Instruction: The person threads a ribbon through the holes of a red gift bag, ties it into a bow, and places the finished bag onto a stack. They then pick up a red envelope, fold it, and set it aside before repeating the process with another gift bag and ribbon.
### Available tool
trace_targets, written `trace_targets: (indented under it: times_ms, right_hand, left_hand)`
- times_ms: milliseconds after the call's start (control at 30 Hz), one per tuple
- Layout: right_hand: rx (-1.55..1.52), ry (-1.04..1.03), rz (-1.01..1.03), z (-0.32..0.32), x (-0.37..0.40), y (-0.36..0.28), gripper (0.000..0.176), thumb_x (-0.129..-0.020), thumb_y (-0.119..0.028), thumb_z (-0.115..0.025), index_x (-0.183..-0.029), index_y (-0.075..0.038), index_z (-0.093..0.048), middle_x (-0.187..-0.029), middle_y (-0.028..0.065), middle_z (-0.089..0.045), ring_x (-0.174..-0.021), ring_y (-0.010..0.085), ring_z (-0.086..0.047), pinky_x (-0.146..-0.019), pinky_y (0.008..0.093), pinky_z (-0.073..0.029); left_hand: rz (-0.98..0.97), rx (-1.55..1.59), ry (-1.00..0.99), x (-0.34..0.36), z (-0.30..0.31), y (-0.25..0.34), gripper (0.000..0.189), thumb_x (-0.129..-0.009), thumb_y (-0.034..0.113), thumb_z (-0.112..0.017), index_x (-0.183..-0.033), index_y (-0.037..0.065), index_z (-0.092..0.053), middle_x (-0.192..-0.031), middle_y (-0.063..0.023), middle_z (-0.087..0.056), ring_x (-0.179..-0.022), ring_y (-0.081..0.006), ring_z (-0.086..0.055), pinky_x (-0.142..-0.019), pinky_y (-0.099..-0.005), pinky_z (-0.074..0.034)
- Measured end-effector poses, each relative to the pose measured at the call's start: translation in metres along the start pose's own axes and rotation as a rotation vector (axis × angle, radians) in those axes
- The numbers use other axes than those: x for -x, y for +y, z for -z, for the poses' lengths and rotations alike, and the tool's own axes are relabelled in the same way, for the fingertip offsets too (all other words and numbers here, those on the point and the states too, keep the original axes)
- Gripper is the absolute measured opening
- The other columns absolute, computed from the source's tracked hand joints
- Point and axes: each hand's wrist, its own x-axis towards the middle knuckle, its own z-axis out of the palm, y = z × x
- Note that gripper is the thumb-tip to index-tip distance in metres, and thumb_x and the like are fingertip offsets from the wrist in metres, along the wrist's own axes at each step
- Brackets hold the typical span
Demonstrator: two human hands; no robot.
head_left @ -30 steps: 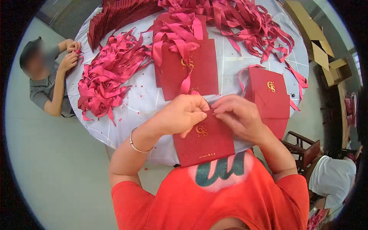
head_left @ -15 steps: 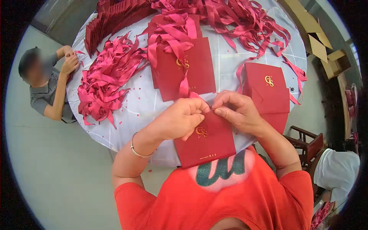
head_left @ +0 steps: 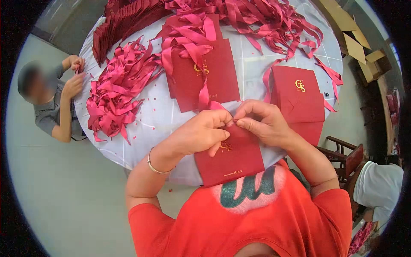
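A red bag with gold lettering [head_left: 233, 160] lies at the table's near edge, against my red shirt. My left hand [head_left: 212, 130] is pinched at its top edge, and a pink ribbon [head_left: 206, 99] runs up from these fingers over another red bag [head_left: 222, 77]. Close against it, my right hand [head_left: 263, 122] has thumb and forefinger pressed together at the same edge. The small piece between the fingertips is too hidden to name. To the right sit more red bags [head_left: 295, 98], partly overlapping.
Piles of pink ribbon [head_left: 120, 85] cover the left and back of the white-covered round table [head_left: 160, 124]. A row of red bags [head_left: 124, 25] stands at the back left. A person [head_left: 49, 98] sits at left; another person's white top [head_left: 378, 186], a wooden chair [head_left: 342, 158] and cardboard boxes [head_left: 372, 66] are at right.
My hands stay at the bag's top edge, with only slight finger movement. The person at left has moved their hands apart a little, and the view has shifted slightly.
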Motion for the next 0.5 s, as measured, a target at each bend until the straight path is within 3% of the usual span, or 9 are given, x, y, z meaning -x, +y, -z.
trace_targets:
  times_ms: [133, 300, 400, 467, 500]
  right_hand:
    - [-0.042, 0.006, -0.023, -0.001, 0.001, -0.002, 0.009, -0.088, -0.006, -0.066, -0.095, -0.002, -0.064, -0.086, 0.001, -0.064, -0.078, 0.0056, -0.055, -0.07, 0.0213, -0.046]
    - [-0.004, 0.026, 0.015, 0.0, 0.001, 0.0, 0.008, -0.088, -0.005, -0.066, -0.095, -0.002, -0.065, -0.086, 0.0018, -0.063, -0.079, 0.0055, -0.055, -0.07, 0.0216, -0.046]
    - [0.059, 0.082, 0.113, -0.001, 0.001, -0.006, 0.009, -0.084, -0.003, -0.068, -0.093, -0.003, -0.066, -0.085, 0.0033, -0.064, -0.078, 0.009, -0.058, -0.068, 0.0234, -0.047]
    - [0.371, 0.191, 0.342, -0.002, 0.0, -0.02, 0.013, -0.079, 0.0, -0.071, -0.091, -0.003, -0.067, -0.084, 0.0068, -0.064, -0.076, 0.0162, -0.062, -0.066, 0.0266, -0.048]
    - [0.372, 0.186, 0.34, -0.001, 0.001, -0.024, 0.013, -0.079, 0.0, -0.071, -0.091, -0.003, -0.067, -0.084, 0.0068, -0.064, -0.076, 0.0162, -0.062, -0.066, 0.0266, -0.048]
  left_hand:
    - [-0.006, 0.011, 0.02, -0.001, -0.002, -0.001, 0.012, -0.089, 0.001, -0.052, -0.1, -0.005, -0.053, -0.069, -0.0048, -0.056, -0.044, -0.0102, -0.052, -0.043, -0.0247, -0.039]
    - [-0.03, -0.105, 0.186, 0.001, -0.011, 0.0, 0.011, -0.088, 0.003, -0.058, -0.097, 0.0, -0.052, -0.067, -0.0021, -0.056, -0.039, -0.0077, -0.048, -0.036, -0.0225, -0.034]
    - [-0.055, -0.153, 0.271, 0.003, -0.017, 0.004, 0.011, -0.088, 0.006, -0.06, -0.095, 0.001, -0.054, -0.067, -0.0014, -0.057, -0.04, -0.007, -0.049, -0.034, -0.0231, -0.034]
    - [-0.049, -0.219, 0.316, 0.002, -0.017, 0.005, 0.011, -0.087, 0.007, -0.061, -0.094, 0.001, -0.054, -0.067, -0.0009, -0.056, -0.04, -0.0068, -0.049, -0.034, -0.0232, -0.035]
    - [-0.038, -0.287, 0.355, 0.001, -0.018, 0.005, 0.011, -0.086, 0.008, -0.062, -0.092, 0.002, -0.055, -0.066, -0.0004, -0.056, -0.04, -0.0066, -0.048, -0.034, -0.0234, -0.035]
